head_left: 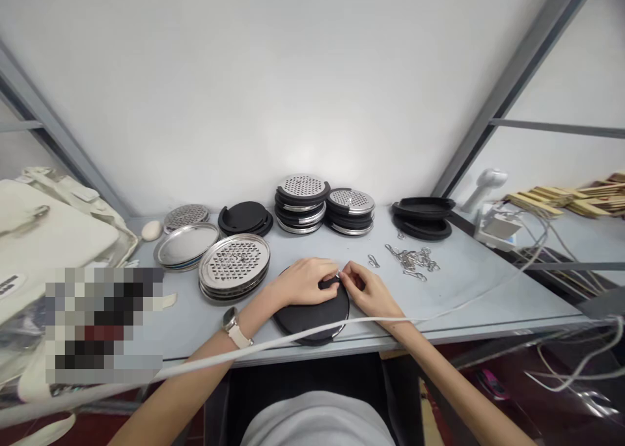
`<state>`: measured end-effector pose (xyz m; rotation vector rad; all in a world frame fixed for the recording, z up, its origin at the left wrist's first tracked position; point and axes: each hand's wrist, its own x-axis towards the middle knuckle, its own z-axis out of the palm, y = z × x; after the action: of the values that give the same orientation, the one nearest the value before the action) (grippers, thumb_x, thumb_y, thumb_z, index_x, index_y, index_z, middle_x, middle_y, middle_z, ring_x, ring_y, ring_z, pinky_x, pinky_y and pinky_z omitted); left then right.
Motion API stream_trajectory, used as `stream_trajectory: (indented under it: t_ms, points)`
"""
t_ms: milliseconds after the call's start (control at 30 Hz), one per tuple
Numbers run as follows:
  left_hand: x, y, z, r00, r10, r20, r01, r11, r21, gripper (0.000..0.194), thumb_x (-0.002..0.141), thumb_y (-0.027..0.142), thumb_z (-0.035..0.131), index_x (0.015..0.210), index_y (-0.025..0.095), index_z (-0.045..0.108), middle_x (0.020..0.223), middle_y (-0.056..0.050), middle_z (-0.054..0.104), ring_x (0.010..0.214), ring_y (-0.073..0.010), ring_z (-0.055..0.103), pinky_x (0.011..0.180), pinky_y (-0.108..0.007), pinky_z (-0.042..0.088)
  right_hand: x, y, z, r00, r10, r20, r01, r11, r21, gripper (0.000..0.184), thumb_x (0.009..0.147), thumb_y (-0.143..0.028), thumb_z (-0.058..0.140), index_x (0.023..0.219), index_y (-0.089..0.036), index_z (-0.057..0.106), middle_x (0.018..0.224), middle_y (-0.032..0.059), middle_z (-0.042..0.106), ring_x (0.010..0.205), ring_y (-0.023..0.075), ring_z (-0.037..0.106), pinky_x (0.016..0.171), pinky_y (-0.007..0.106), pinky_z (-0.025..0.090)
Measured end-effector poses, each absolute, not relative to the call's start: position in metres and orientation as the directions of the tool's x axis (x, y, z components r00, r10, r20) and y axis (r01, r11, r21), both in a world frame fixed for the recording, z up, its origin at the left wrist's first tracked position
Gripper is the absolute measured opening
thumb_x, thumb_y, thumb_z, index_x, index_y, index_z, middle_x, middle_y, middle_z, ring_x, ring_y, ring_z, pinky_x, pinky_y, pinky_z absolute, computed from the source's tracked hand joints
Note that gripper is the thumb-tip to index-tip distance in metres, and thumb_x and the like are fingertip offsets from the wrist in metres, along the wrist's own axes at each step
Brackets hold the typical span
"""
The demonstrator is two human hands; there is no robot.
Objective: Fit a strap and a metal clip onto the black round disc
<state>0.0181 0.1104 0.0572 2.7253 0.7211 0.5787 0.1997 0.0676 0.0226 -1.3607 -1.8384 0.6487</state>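
A black round disc [315,321] with a shiny metal rim on its lower right lies near the table's front edge. My left hand [310,282] rests over its upper part, fingers curled on the black edge piece. Just to the right, my right hand [364,290] is closed in a pinch at the disc's upper right edge. A small shiny metal bit shows at its fingertips, mostly hidden. Loose metal snap hooks [414,260] lie in a pile beyond my right hand, and a single hook [373,261] sits closer.
Perforated metal grater discs [234,262] and plain metal lids [187,243] are stacked at left. Black discs [245,218] and two assembled stacks [301,202] stand along the wall. Black rings [422,217] lie at back right. A white cable [405,318] crosses in front.
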Motion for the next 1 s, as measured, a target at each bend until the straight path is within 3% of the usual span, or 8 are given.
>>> stream_trajectory:
  t_ms: [300,533,667,1000]
  points:
    - [0.019,0.109,0.061,0.798,0.555,0.233,0.489,-0.824,0.287,0.015,0.083,0.03,0.051,0.073,0.02,0.046,0.07,0.003,0.053,0.061,-0.0127,0.047,0.057,-0.025,0.031,0.203,0.069,0.021,-0.214,0.92,0.329,0.658,0.385,-0.647,0.025,0.091,-0.028,0.04,0.067,-0.02,0.039,0.071,0.0012,0.046,0.072,0.0169,0.045,0.069,0.031,0.037]
    - [0.02,0.105,0.068,0.776,0.607,0.174,0.571,-0.792,0.216,0.026,0.084,0.036,0.051,0.105,0.022,0.047,0.09,0.0,0.062,0.075,-0.0181,0.059,0.058,-0.027,0.036,0.203,0.067,0.023,-0.247,0.912,0.327,0.691,0.402,-0.6,0.024,0.092,-0.026,0.039,0.069,-0.02,0.042,0.08,0.0036,0.049,0.082,0.0187,0.045,0.081,0.035,0.037]
    - [0.02,0.106,0.067,0.817,0.539,0.207,0.509,-0.841,0.182,0.014,0.085,0.032,0.049,0.095,0.021,0.051,0.095,-0.001,0.062,0.079,-0.0176,0.059,0.061,-0.027,0.037,0.202,0.068,0.023,-0.281,0.906,0.316,0.688,0.42,-0.592,0.025,0.093,-0.024,0.036,0.07,-0.02,0.043,0.076,0.0029,0.049,0.078,0.0181,0.046,0.076,0.033,0.037]
    - [0.018,0.108,0.064,0.833,0.48,0.274,0.434,-0.875,0.213,0.007,0.083,0.026,0.051,0.086,0.02,0.049,0.088,0.001,0.062,0.072,-0.014,0.056,0.056,-0.026,0.031,0.201,0.068,0.021,-0.292,0.906,0.307,0.695,0.422,-0.583,0.021,0.09,-0.022,0.037,0.071,-0.02,0.045,0.072,0.0023,0.052,0.073,0.0177,0.048,0.071,0.031,0.037]
